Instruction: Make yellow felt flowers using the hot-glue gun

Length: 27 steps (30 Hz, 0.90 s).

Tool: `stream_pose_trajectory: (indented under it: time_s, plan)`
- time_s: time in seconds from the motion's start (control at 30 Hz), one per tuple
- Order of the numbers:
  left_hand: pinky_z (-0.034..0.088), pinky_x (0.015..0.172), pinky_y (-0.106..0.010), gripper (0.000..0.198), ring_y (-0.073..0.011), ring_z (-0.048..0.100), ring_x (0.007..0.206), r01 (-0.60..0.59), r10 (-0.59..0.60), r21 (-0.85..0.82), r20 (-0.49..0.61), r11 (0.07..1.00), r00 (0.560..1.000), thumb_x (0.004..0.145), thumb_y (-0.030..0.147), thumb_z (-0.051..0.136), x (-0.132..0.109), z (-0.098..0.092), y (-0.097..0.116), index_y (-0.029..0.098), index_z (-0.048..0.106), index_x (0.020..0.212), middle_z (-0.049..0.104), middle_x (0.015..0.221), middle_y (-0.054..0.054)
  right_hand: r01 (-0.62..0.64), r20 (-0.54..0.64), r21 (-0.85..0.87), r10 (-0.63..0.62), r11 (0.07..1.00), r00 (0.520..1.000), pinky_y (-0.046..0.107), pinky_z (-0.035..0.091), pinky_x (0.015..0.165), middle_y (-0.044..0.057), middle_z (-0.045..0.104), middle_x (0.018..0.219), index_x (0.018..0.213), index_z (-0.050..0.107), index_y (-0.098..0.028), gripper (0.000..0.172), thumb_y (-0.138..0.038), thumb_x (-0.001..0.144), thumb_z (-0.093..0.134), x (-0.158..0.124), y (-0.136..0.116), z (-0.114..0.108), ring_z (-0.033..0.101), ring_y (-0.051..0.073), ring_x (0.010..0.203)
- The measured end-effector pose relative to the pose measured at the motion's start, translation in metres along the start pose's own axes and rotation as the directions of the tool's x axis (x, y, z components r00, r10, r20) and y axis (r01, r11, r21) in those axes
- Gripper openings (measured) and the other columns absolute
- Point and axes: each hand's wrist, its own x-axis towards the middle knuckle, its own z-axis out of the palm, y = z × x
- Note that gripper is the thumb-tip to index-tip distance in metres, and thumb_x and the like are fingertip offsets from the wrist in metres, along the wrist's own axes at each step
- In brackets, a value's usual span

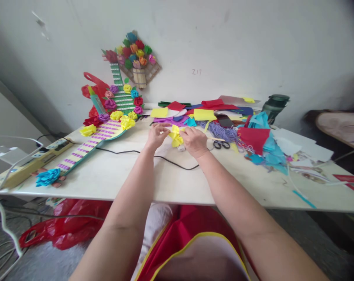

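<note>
A yellow crepe paper flower is held up over the table between my two hands. My left hand pinches its left edge with thumb and forefinger. On its right side my right hand closes on the petals, with the fingers curled. A small whitish lump shows just below the flower; I cannot make out what it is. Right of my right hand lie black-handled scissors and a thin wooden stick.
Paper-flower guitars, one lying and one upright, stand at the left beside a power strip. A black cable crosses the white table. Coloured paper sheets, purple shreds and a dark green bottle lie behind and right.
</note>
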Motion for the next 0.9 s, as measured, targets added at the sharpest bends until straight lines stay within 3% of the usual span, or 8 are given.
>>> stream_pose_trajectory:
  time_s: [0.2,0.43,0.7,0.9]
  plan:
    - [0.020,0.113,-0.052,0.019,-0.0344,0.050,0.114,0.000,0.011,0.161,-0.063,0.987,0.998,0.065,0.012,0.071,0.001,0.006,-0.004,0.024,0.066,0.053,0.075,0.099,-0.008,0.002,0.018,-0.076,-0.001,0.997,1.000,0.034,0.025,0.062,0.007,0.069,0.084,0.090,0.072,-0.019,0.033,-0.015,0.098,0.040,0.001,-0.002,0.000,0.050,0.019,0.078]
    - [0.025,0.112,-0.050,0.014,-0.0315,0.055,0.107,0.044,-0.043,0.037,-0.029,0.998,0.999,0.069,0.024,0.073,0.002,0.004,-0.009,0.024,0.070,0.056,0.075,0.095,-0.009,-0.020,-0.005,-0.051,0.020,0.998,1.000,0.034,0.025,0.062,0.007,0.067,0.082,0.090,0.071,-0.019,0.032,-0.013,0.097,0.041,0.001,-0.001,0.001,0.049,0.019,0.076]
    - [0.026,0.112,-0.048,0.017,-0.0338,0.055,0.106,0.070,-0.071,-0.014,-0.032,0.997,0.997,0.056,0.035,0.084,0.004,0.001,-0.013,0.025,0.070,0.053,0.076,0.093,-0.008,0.006,0.041,-0.046,-0.004,0.999,0.999,0.034,0.029,0.065,0.009,0.067,0.085,0.091,0.071,-0.019,0.036,-0.013,0.098,0.036,0.000,-0.002,0.003,0.049,0.021,0.081]
    - [0.031,0.109,-0.049,0.018,-0.0328,0.054,0.106,0.072,-0.074,-0.034,-0.054,0.997,0.996,0.055,0.022,0.083,0.004,0.002,-0.012,0.026,0.066,0.049,0.073,0.083,-0.007,0.030,0.035,-0.043,-0.028,0.999,0.999,0.034,0.027,0.064,0.010,0.066,0.084,0.091,0.070,-0.017,0.032,-0.012,0.096,0.039,-0.001,-0.004,0.006,0.048,0.022,0.082]
